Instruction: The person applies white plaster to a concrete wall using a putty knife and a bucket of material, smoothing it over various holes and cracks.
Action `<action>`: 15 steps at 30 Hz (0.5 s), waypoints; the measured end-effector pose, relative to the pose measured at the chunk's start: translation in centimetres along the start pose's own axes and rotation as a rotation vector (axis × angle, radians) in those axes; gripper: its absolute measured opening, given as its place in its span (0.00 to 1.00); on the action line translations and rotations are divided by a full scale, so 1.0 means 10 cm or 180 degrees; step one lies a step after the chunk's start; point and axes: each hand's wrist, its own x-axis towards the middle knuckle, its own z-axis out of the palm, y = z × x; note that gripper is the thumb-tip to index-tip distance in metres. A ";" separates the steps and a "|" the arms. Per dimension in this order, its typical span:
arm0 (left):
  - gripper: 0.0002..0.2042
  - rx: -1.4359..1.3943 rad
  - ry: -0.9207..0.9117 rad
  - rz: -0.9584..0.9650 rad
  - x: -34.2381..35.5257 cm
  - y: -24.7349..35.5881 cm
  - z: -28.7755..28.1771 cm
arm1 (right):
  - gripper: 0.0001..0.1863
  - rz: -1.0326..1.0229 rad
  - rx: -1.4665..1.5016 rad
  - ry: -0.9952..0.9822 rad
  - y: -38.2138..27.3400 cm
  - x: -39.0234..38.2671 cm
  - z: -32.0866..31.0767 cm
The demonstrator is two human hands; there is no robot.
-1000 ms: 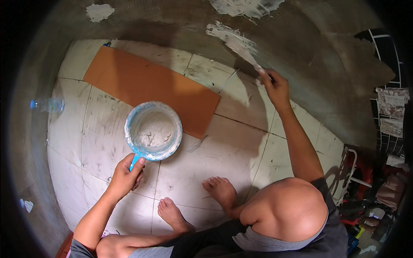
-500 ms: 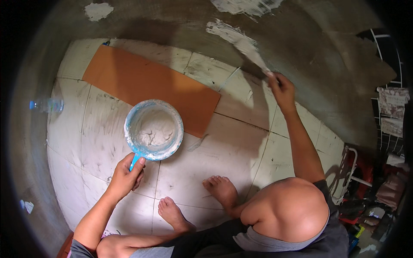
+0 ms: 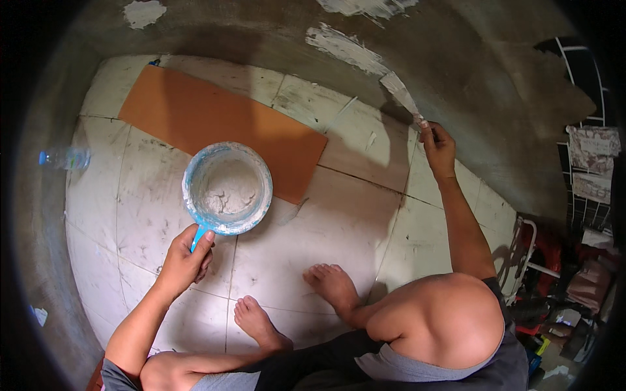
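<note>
My left hand (image 3: 186,260) is closed on the blue handle of a pot (image 3: 226,189) whose inside holds thick white paste (image 3: 228,195), its rim smeared white. My right hand (image 3: 439,146) grips the handle of a putty knife (image 3: 402,94), its blade coated white and lying at the lower end of a white streak (image 3: 342,47) on the grey plastered wall (image 3: 482,98). An orange board (image 3: 222,111) lies on the floor behind the pot, near the foot of that wall.
Dirty white floor tiles (image 3: 150,195) are under my bare feet (image 3: 257,319). A plastic bottle (image 3: 65,158) lies at the left. A white metal frame (image 3: 528,260) and cluttered items (image 3: 587,287) stand at the right, below a hanging fabric organizer (image 3: 590,163) on a wire grid.
My right hand with the putty knife has moved down and to the right along the wall, lengthening away from the upper patch. My left hand and pot sit slightly higher and further left in view.
</note>
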 end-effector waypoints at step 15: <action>0.16 -0.0063 -0.0142 -0.0281 -0.02 0.01 -0.05 | 0.20 -0.0451 -0.0273 -0.0250 -0.30 0.53 0.35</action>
